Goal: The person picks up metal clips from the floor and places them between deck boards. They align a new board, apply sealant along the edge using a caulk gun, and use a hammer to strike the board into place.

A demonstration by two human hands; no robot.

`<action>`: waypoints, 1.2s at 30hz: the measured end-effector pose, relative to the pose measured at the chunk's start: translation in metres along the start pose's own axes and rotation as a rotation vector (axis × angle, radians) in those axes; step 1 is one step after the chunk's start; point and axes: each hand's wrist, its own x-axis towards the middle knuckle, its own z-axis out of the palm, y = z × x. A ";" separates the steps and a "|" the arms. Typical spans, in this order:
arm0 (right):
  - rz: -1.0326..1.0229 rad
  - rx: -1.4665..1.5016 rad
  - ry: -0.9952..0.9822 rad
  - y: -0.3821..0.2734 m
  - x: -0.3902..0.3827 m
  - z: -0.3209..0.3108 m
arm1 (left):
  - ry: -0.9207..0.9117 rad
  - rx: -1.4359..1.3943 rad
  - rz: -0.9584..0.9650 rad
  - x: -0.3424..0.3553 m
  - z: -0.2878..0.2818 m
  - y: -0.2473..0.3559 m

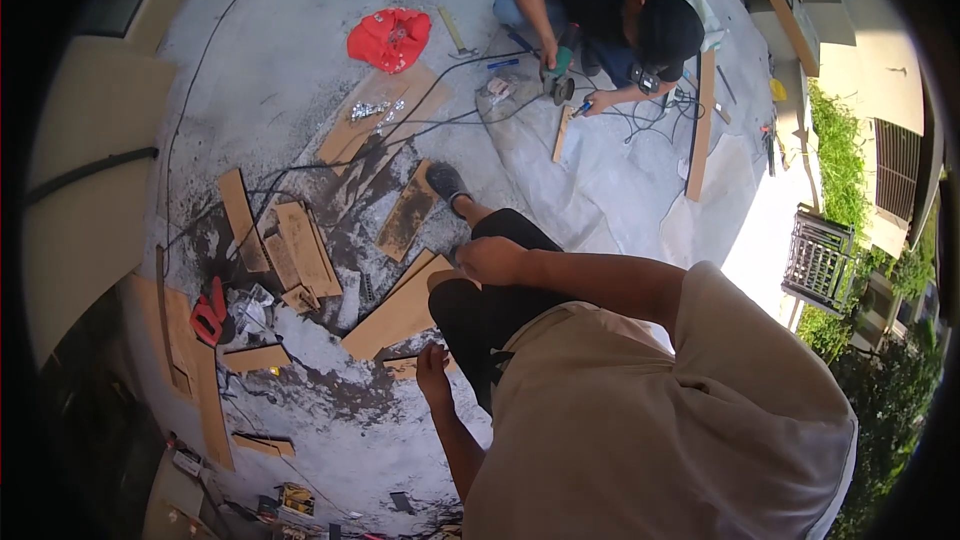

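My right hand (490, 260) rests by my bent knee, its fingers curled into a loose fist with nothing visible in it. Below my other knee hangs my left hand (433, 377), its fingers folded inward and apparently holding nothing. Beneath and beside the hands lie cut wooden boards; a long plank (394, 312) is closest to both. A dirt-smeared board (407, 208) lies by my dark shoe (447, 180). Across from me, another person (592, 0) in a black shirt crouches, one hand on a green angle grinder (564, 52), the other near a small wood strip (562, 134).
Black cables (420, 130) cross the dusty floor. A red bag (390, 38) and a hammer (453, 32) lie at the back. At left are a red-handled tool (209, 314) and stacked board pieces (305, 248). A plastic sheet (590, 195) spreads right; a long plank (702, 125) lies there.
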 end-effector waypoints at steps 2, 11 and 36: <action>0.107 -0.035 -0.056 0.002 0.014 0.002 | 0.010 0.055 -0.023 0.011 -0.011 0.019; 0.305 -0.112 -0.198 0.015 0.054 -0.006 | -0.147 0.133 -0.012 0.132 -0.025 0.069; 0.489 0.128 0.071 -0.009 0.248 0.064 | -0.410 0.327 0.126 0.333 -0.046 0.089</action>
